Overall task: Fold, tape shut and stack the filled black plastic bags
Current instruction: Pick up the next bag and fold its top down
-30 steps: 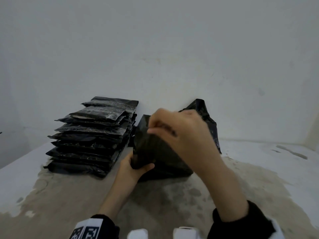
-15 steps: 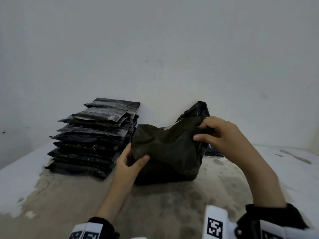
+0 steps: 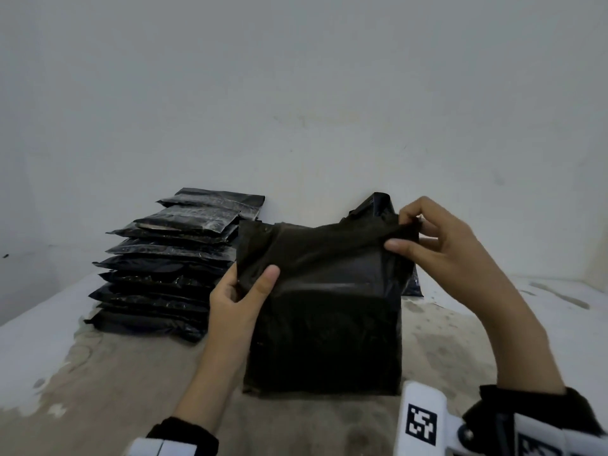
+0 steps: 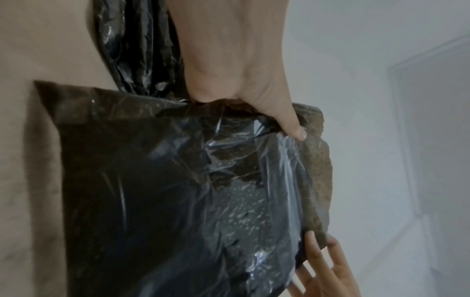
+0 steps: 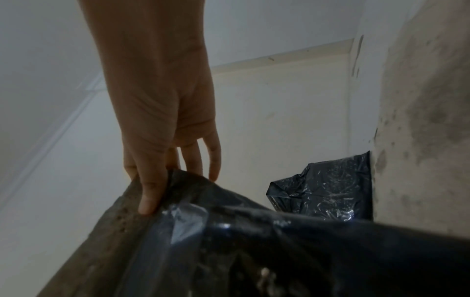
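Note:
A filled black plastic bag (image 3: 324, 311) stands upright on the stained table (image 3: 131, 383) in front of me. My left hand (image 3: 245, 286) pinches its upper left edge between thumb and fingers; the left wrist view shows my thumb pressed on the crumpled plastic of the bag (image 4: 178, 191). My right hand (image 3: 406, 233) pinches the top right corner and holds the flap stretched out. In the right wrist view my thumb lies on the dusty rim of the bag (image 5: 229, 251). To the left rises a stack of folded black bags (image 3: 171, 264).
Another black bag (image 3: 378, 205) leans against the white wall behind the held one; it is also in the right wrist view as a crumpled black bag (image 5: 325, 184). The wall closes the table's far side. Bare stained tabletop lies in front and to the right.
My right hand moved from the bag's top left to its top right corner, drawing the flap open. The bag now stands nearer me and taller. My left hand slid up its left edge.

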